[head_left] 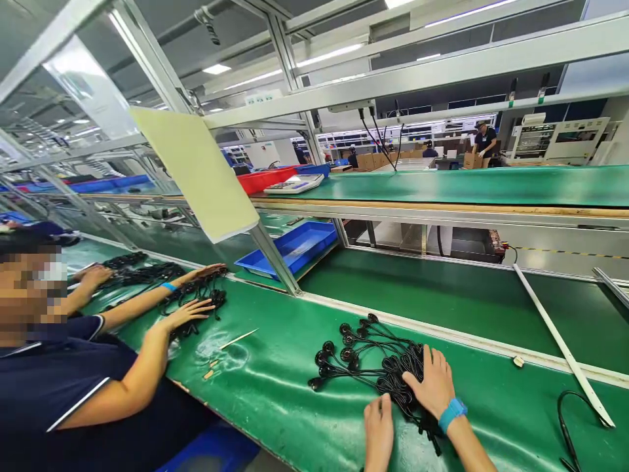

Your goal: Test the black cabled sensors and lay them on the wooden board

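A bunch of black coiled cables with round black ends fanned out to the left lies on the green bench mat. My right hand, with a blue band at the wrist, grips the right side of the bunch, thumb across the coils and fingers along the far edge. Close to the near edge of the cables is my left hand, its fingers loosely bent with nothing visible in them. Whether its fingertips touch the cables I cannot tell.
To the left a co-worker handles more black cables. A blue tray stands behind a metal upright. A white strip and a black cord lie at right. A yellow sheet hangs above the bench.
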`<control>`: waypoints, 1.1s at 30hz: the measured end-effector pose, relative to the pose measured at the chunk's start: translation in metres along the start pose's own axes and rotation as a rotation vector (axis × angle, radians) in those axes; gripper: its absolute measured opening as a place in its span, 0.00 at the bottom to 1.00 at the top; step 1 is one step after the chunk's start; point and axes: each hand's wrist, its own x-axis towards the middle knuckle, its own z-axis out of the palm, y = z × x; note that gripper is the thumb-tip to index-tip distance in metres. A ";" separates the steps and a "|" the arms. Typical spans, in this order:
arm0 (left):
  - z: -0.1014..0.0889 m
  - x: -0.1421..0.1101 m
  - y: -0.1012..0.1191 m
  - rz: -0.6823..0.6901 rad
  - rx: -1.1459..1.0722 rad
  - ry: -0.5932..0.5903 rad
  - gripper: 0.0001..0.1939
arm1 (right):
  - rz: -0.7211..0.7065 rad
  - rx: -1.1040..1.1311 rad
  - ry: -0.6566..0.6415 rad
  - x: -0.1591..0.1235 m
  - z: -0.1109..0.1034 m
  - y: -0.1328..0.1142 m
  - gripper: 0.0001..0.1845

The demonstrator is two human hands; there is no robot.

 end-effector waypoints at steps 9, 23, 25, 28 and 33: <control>-0.062 -0.019 0.001 0.053 -0.480 -0.268 0.23 | -0.017 0.049 0.048 -0.030 0.025 0.006 0.39; -0.120 0.055 -0.015 0.436 0.749 0.333 0.33 | 0.242 -0.213 -0.123 -0.009 0.018 -0.032 0.45; -0.132 0.090 -0.013 0.367 0.755 0.278 0.36 | 0.275 -0.192 -0.151 -0.021 0.024 -0.049 0.45; -0.140 0.133 0.001 0.352 0.730 0.165 0.36 | 0.299 -0.090 -0.201 -0.037 0.032 -0.077 0.46; -0.140 0.178 0.036 0.417 0.736 0.076 0.33 | 0.283 0.191 -0.320 -0.055 0.059 -0.115 0.54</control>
